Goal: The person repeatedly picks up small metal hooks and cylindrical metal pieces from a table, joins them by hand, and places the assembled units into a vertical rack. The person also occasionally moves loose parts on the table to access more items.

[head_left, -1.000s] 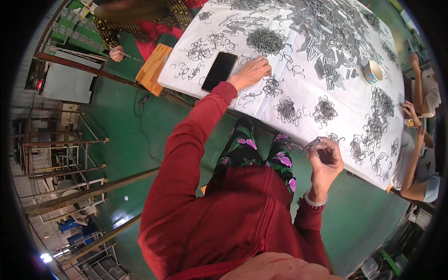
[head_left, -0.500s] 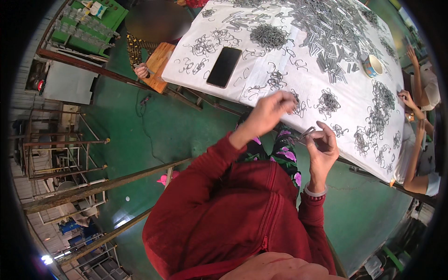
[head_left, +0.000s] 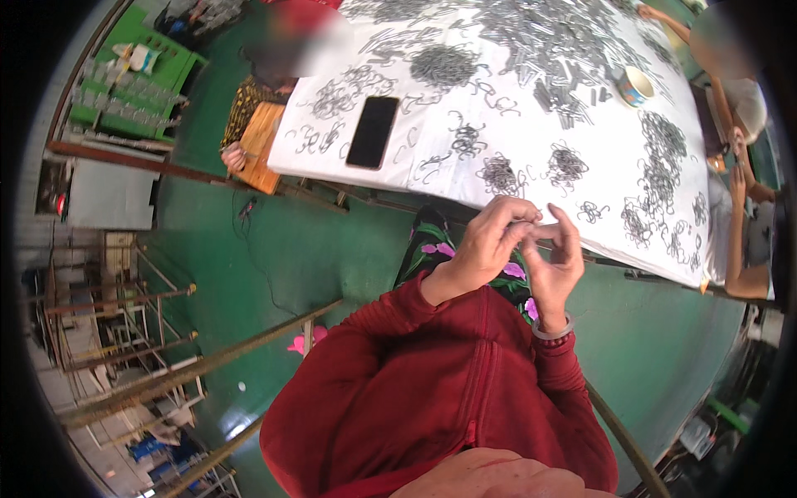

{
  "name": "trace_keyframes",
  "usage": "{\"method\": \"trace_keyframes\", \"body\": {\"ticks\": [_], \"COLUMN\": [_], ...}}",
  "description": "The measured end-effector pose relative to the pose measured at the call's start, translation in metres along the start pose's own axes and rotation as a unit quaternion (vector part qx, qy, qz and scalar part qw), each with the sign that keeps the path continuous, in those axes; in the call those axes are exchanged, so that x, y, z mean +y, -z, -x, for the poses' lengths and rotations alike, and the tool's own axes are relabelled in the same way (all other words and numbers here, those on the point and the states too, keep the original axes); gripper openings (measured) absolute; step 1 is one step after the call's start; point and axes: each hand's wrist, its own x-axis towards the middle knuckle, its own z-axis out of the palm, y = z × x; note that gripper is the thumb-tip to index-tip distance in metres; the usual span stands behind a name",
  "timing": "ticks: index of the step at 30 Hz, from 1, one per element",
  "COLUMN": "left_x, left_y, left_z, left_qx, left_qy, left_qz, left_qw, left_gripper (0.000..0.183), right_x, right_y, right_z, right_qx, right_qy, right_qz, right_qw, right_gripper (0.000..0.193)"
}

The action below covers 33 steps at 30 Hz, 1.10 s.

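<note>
Just off the near edge of the white-covered table (head_left: 465,184), my two hands meet at the fingertips. My left hand (head_left: 490,249) is closed in a pinch, its fingers bent over toward the other hand. The thumb and fingers of my right hand (head_left: 554,270) close on the same spot, with one finger raised. Whatever lies between them is too small and covered to make out. Closest on the table are small heaps of bent dark metal hooks: one heap (head_left: 500,174) beyond my left hand, another heap (head_left: 567,166) to its right.
A black phone (head_left: 373,133) lies left on the table. A large spread of grey metal strips (head_left: 540,58) covers the far side, beside a paper cup (head_left: 636,87). More hooks (head_left: 662,158) lie right. A person sits at the wooden board (head_left: 262,149); other people's arms (head_left: 737,216) reach in right.
My left hand has come down from over the hooks to meet my right hand. The small dark metal piece seen at my right fingertips is now covered. The view has shifted slightly.
</note>
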Motion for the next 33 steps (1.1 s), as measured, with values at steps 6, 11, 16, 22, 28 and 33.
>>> {"method": "trace_keyframes", "body": {"ticks": [6, 11, 16, 22, 28, 33], "left_x": [0.000, -0.003, -0.007, -0.007, -0.009, -0.018], "left_y": [0.000, -0.001, -0.004, -0.005, -0.003, -0.009], "left_z": [-0.004, 0.001, 0.001, 0.002, 0.001, -0.001], "left_qx": [-0.037, -0.065, -0.101, -0.083, -0.065, -0.060], "left_qy": [0.033, 0.051, 0.059, 0.055, 0.053, 0.054], "left_qz": [0.026, 0.041, 0.036, 0.027, 0.020, 0.029], "left_qw": [0.998, 0.996, 0.993, 0.995, 0.996, 0.996], "left_gripper": [0.004, 0.006, 0.006, 0.010, 0.008, 0.006], "right_x": [0.020, 0.090, 0.189, 0.217, 0.170, 0.128], "right_y": [0.027, 0.062, 0.055, 0.058, 0.082, 0.068], "right_z": [-0.018, -0.129, -0.234, -0.263, -0.217, -0.179], "right_qx": [-0.001, 0.015, -0.006, -0.010, -0.071, -0.062], "right_qy": [-0.011, -0.039, -0.034, -0.090, -0.251, -0.283], "right_qz": [-0.009, 0.140, 0.346, 0.367, 0.074, -0.153], "right_qw": [1.000, 0.989, 0.937, 0.926, 0.963, 0.945], "right_gripper": [0.042, 0.023, 0.024, 0.031, 0.040, 0.042]}}
